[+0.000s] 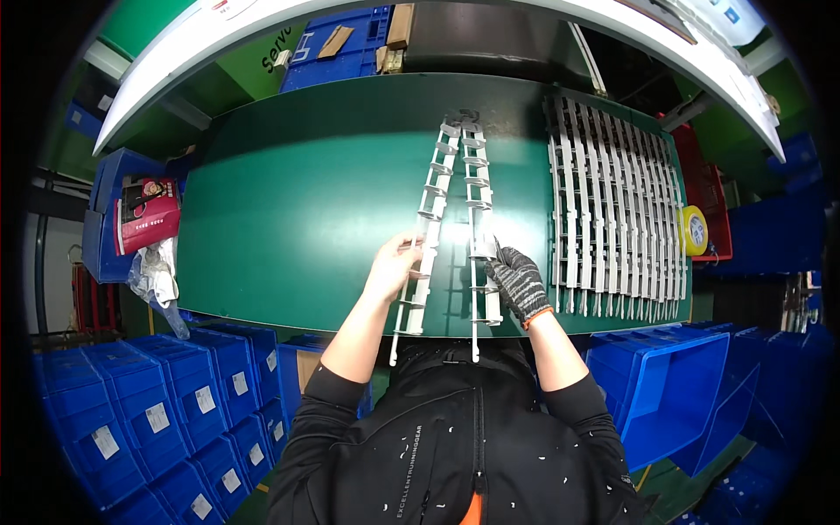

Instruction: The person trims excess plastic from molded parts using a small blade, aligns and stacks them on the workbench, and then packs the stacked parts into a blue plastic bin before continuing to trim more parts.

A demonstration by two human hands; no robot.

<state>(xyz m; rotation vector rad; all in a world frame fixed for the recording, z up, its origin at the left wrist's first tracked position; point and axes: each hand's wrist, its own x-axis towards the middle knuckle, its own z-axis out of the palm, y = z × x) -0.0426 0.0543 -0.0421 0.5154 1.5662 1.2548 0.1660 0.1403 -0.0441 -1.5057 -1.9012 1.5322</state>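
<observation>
Gripping one white strip (426,223) with the bare left hand (391,267), fingers closed on its side, while the gloved right hand (518,282) pinches the other strip (480,219) just beside it. Both strips run lengthwise away from the hands across the green table (289,192), meeting at the far ends and spreading toward the body, near ends hanging past the edge. More strips (612,201) lie in a row right of the glove, yellow tape (692,230) beyond.
</observation>
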